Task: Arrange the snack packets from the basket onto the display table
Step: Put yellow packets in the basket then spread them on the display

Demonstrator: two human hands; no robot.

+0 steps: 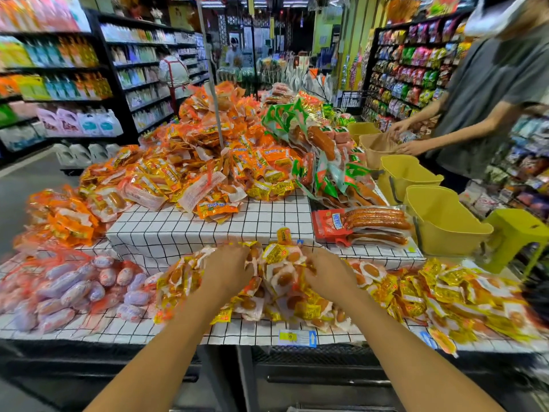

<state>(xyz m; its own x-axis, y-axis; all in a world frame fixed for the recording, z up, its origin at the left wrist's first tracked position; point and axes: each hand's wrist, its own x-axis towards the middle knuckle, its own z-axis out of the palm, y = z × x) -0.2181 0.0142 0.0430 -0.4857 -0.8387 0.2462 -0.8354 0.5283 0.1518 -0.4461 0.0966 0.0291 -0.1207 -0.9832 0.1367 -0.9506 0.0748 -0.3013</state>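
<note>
Lots you can't make out here tbh. Both hands are buried in the yellow snack packets [285,278], so the fingers of the left hand [227,270] and right hand [328,273] are mostly hidden and I can't tell if either is actually gripping a packet. The far right end of that yellow pile is smeared with motion blur, print unreadable. The pink sausages in red netting [68,285] on the left are blurry too. The price tag [297,337] on the display table [178,233] edge is too small to read. The other person in the grey shirt [487,93] is cut off by the frame.
</note>
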